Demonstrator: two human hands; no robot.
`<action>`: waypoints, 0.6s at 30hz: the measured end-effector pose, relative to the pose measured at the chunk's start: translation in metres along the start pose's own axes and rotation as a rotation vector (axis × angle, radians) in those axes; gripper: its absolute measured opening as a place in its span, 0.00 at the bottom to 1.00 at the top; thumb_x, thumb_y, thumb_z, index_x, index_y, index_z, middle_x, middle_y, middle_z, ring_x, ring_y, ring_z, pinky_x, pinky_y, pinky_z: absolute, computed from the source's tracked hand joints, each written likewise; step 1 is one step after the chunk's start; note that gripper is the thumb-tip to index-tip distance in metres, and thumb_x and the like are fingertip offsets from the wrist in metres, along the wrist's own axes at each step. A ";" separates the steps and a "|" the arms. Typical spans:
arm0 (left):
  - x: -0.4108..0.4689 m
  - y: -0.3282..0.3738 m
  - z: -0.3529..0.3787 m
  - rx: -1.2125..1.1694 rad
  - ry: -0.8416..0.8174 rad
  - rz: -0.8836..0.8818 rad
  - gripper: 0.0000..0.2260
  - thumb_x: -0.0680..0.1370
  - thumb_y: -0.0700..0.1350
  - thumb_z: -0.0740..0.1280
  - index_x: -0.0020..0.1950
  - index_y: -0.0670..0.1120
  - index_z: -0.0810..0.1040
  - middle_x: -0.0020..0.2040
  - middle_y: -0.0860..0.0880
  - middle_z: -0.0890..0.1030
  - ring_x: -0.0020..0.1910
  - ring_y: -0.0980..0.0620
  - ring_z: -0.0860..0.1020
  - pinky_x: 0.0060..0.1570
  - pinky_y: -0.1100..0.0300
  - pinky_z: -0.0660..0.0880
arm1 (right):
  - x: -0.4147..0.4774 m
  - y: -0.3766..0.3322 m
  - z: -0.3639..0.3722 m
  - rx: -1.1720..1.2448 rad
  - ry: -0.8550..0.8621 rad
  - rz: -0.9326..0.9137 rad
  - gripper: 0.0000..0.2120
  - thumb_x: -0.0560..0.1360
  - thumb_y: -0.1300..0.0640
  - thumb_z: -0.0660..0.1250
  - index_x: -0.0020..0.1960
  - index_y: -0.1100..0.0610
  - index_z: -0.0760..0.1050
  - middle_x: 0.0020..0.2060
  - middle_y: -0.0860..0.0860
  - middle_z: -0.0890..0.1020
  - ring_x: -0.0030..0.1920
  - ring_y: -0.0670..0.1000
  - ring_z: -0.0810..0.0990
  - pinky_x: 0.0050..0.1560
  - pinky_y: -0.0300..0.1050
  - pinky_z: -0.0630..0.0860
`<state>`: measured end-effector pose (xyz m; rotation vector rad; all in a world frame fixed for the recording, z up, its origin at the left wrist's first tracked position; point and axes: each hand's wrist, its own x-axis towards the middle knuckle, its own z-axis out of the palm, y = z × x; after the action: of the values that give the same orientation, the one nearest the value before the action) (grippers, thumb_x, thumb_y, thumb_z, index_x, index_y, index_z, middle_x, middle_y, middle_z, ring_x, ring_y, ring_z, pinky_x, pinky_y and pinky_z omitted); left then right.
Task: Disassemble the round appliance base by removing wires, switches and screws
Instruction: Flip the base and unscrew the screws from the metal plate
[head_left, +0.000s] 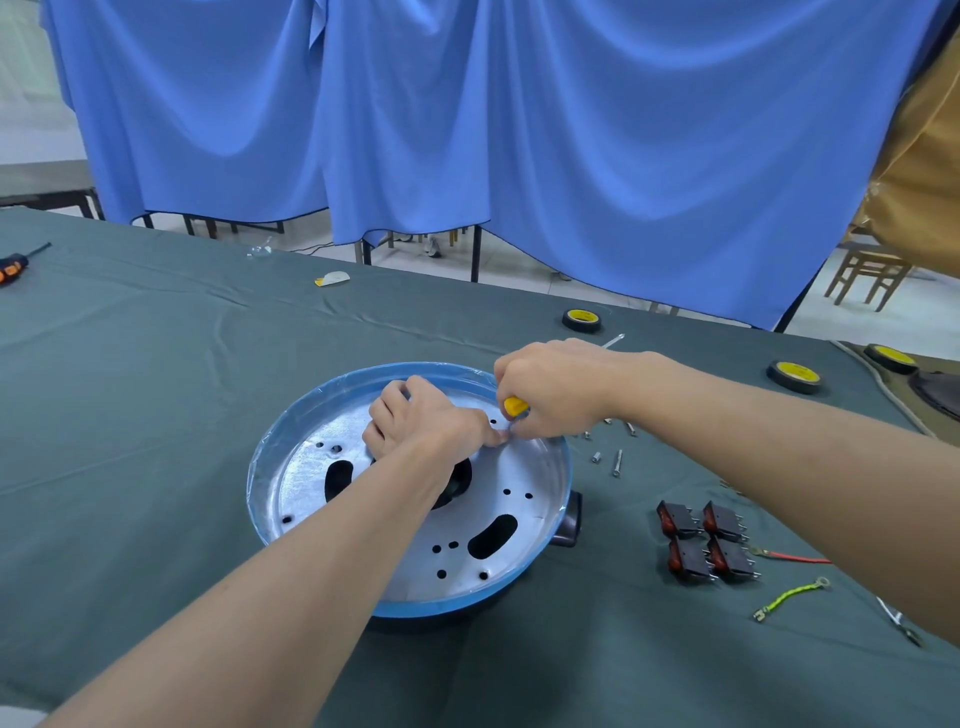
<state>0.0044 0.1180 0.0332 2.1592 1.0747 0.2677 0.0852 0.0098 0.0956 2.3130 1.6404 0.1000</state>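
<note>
The round appliance base (311, 405), blue-rimmed with a silver perforated plate inside, lies on the green table cloth. My right hand (550, 387) grips a yellow-handled screwdriver (516, 406) pointed down at the plate's far right part. My left hand (421, 421) rests inside the base with curled fingers, its fingertips pinching at the screwdriver tip; what they hold is hidden. Several black and red switches (704, 540) lie to the right of the base. Loose screws (616, 462) lie nearby, along with a red wire (795, 557) and a yellow-green wire (789, 597).
Black tape rolls (582, 319) (795, 375) with yellow cores sit at the far right of the table. An orange and black screwdriver (13, 265) lies at the far left. Pliers (898, 621) peek out under my right forearm. Blue curtains hang behind the table.
</note>
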 end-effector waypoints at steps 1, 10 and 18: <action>0.000 0.000 0.000 0.004 0.000 0.001 0.41 0.63 0.60 0.80 0.69 0.47 0.65 0.70 0.50 0.63 0.72 0.48 0.58 0.70 0.54 0.57 | 0.001 0.000 0.001 -0.018 -0.013 0.000 0.12 0.74 0.51 0.66 0.35 0.56 0.71 0.47 0.52 0.78 0.42 0.58 0.75 0.32 0.44 0.63; 0.000 0.001 0.001 0.024 0.010 -0.009 0.43 0.62 0.64 0.79 0.68 0.47 0.65 0.69 0.50 0.64 0.72 0.48 0.59 0.69 0.54 0.58 | 0.003 -0.004 -0.001 0.037 -0.072 -0.009 0.05 0.72 0.59 0.65 0.46 0.51 0.76 0.52 0.49 0.77 0.50 0.56 0.76 0.37 0.47 0.70; 0.000 0.001 0.002 0.028 0.019 -0.014 0.44 0.61 0.63 0.79 0.69 0.47 0.65 0.69 0.50 0.64 0.72 0.48 0.59 0.69 0.54 0.58 | 0.004 -0.005 0.001 -0.095 -0.050 -0.046 0.07 0.70 0.59 0.66 0.38 0.54 0.69 0.48 0.51 0.77 0.44 0.59 0.77 0.33 0.45 0.64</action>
<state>0.0056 0.1161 0.0321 2.1769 1.1101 0.2691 0.0823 0.0144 0.0927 2.1889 1.6269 0.1078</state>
